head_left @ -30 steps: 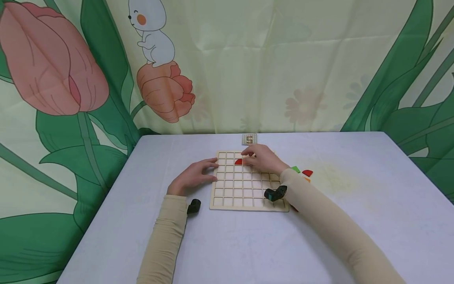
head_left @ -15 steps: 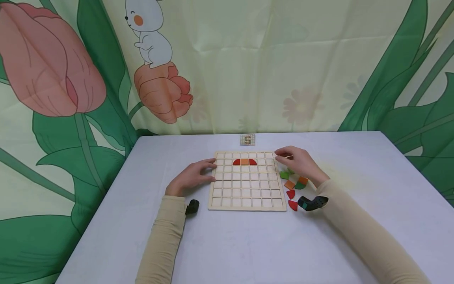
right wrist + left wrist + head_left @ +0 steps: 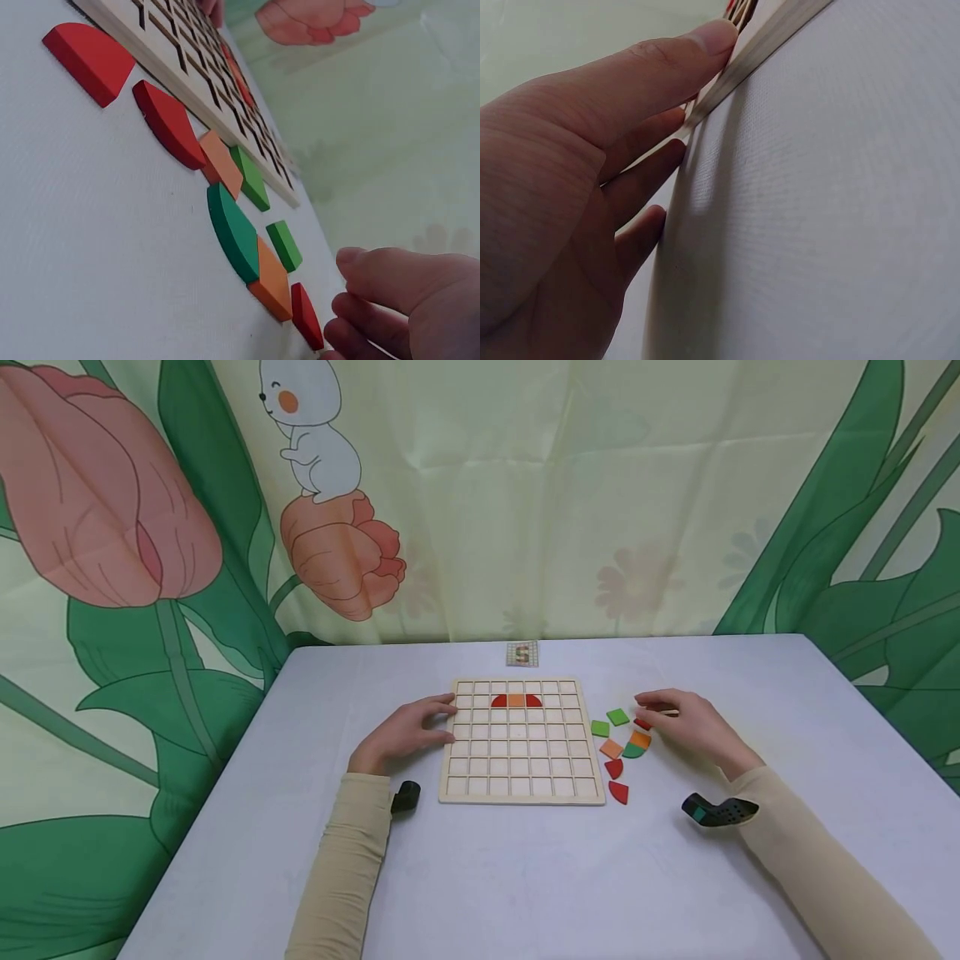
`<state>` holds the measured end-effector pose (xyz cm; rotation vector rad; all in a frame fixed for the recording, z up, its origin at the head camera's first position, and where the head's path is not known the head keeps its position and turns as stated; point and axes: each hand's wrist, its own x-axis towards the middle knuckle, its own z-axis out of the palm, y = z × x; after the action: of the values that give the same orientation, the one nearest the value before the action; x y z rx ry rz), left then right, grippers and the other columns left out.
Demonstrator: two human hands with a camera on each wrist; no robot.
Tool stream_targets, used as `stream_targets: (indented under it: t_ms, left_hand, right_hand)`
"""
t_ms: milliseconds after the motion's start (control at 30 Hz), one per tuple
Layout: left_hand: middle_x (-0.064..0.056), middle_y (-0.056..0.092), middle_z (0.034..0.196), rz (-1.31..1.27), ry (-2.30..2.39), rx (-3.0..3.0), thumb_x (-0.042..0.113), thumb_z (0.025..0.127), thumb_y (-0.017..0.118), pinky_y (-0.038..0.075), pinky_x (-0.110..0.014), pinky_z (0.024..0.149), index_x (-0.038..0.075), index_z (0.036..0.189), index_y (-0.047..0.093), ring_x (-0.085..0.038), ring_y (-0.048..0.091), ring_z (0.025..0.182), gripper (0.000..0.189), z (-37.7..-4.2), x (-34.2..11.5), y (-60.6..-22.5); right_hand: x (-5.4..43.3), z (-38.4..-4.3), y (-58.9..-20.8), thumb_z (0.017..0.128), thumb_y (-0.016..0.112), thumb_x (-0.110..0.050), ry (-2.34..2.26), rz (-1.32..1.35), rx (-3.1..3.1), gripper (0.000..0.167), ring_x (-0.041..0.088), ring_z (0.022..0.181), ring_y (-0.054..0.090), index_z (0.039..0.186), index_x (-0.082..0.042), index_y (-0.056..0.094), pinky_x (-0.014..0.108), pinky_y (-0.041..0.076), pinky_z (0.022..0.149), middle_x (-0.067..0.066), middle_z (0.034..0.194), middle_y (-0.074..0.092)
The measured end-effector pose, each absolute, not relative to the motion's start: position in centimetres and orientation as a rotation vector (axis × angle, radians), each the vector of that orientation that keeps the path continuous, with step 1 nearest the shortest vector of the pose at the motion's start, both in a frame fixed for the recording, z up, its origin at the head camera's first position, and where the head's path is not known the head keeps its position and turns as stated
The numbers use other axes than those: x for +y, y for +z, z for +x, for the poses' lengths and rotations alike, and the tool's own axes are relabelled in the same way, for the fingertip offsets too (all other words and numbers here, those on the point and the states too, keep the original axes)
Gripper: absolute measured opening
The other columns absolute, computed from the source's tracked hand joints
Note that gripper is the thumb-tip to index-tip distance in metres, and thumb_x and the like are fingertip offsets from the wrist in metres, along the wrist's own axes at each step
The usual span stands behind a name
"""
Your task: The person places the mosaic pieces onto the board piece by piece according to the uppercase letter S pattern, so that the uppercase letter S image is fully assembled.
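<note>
A wooden grid board [image 3: 521,799] lies flat on the table. In its upper rows an orange square [image 3: 516,700] sits between two red quarter-rounds [image 3: 498,702]. My left hand [image 3: 405,729] rests along the board's left edge, fingertips at the rim; the left wrist view shows its thumb [image 3: 675,64] over that edge. Right of the loose pieces, my right hand [image 3: 693,727] hovers low with thumb and fingers apart. Closest to those fingers is a red quarter-round [image 3: 306,319], partly hidden by the hand in the head view; nothing shows between thumb and fingers.
Beside the board's right edge lie two green squares [image 3: 618,717], two orange squares [image 3: 611,749], a dark green quarter-round [image 3: 634,752] and two more red quarter-rounds [image 3: 618,792]. A small patterned card [image 3: 522,653] lies behind the board. A printed curtain [image 3: 510,527] hangs behind the table.
My right hand has withdrawn from the board to the right, over to the loose pieces. A red quarter-round now shows right of the orange square. My left hand stays at the edge.
</note>
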<state>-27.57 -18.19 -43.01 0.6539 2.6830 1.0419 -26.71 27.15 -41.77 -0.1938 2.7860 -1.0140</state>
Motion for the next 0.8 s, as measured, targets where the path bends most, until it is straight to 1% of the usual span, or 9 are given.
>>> stream_targets:
  t_ms: [133,300,400,567,633,800]
  left_hand:
    - [-0.002,0.040,0.153,0.654,1.040,2.688,0.025,0.086,0.076,0.027,-0.038,0.116,0.007,0.133,0.060,-0.021,0.030,0.144,0.053,-27.6,-18.2,-43.0]
    - [0.000,0.039,0.154,0.644,1.036,2.680,0.025,0.086,0.076,0.027,-0.038,0.116,0.008,0.134,0.059,-0.021,0.030,0.144,0.054,-27.7,-18.2,-43.1]
    - [0.000,0.038,0.154,0.634,1.037,2.672,0.025,0.087,0.076,0.027,-0.038,0.116,0.008,0.135,0.059,-0.020,0.029,0.144,0.054,-27.7,-18.2,-43.1]
    - [0.000,0.038,0.154,0.622,1.040,2.671,0.026,0.086,0.076,0.026,-0.039,0.116,0.008,0.134,0.059,-0.020,0.029,0.144,0.054,-27.7,-18.2,-43.1]
    - [0.001,0.038,0.154,0.620,1.036,2.672,0.026,0.086,0.076,0.027,-0.039,0.116,0.009,0.134,0.059,-0.021,0.029,0.144,0.054,-27.7,-18.3,-43.1]
    - [0.001,0.037,0.155,0.621,1.034,2.667,0.026,0.087,0.076,0.026,-0.040,0.117,0.009,0.135,0.058,-0.021,0.028,0.145,0.055,-27.8,-18.3,-43.1]
  right_hand:
    - [27.7,-26.6,-42.0,0.095,0.063,-0.041,-1.011,-0.228,2.789,0.057,0.038,0.120,0.050,0.138,-0.004,0.054,0.056,0.040,0.102,0.020,0.131,0.058]
    - [27.4,-26.8,-42.3,0.094,0.066,-0.035,-1.012,-0.275,2.812,0.056,0.036,0.117,0.053,0.137,-0.001,0.054,0.054,0.043,0.101,0.021,0.129,0.059]
    - [27.0,-27.0,-42.3,0.094,0.066,-0.030,-1.011,-0.289,2.810,0.054,0.035,0.117,0.053,0.137,0.000,0.054,0.053,0.044,0.101,0.021,0.130,0.059]
    - [26.0,-27.3,-42.3,0.093,0.068,-0.027,-0.980,-0.322,2.807,0.054,0.035,0.118,0.051,0.138,-0.001,0.053,0.052,0.045,0.100,0.020,0.133,0.056]
    - [25.6,-27.4,-42.3,0.093,0.068,-0.025,-0.969,-0.343,2.812,0.051,0.034,0.118,0.051,0.137,-0.001,0.054,0.051,0.046,0.099,0.020,0.133,0.056]
    - [24.8,-27.6,-42.5,0.092,0.068,-0.018,-0.943,-0.415,2.842,0.041,0.033,0.111,0.053,0.130,-0.002,0.060,0.050,0.047,0.097,0.018,0.127,0.058]
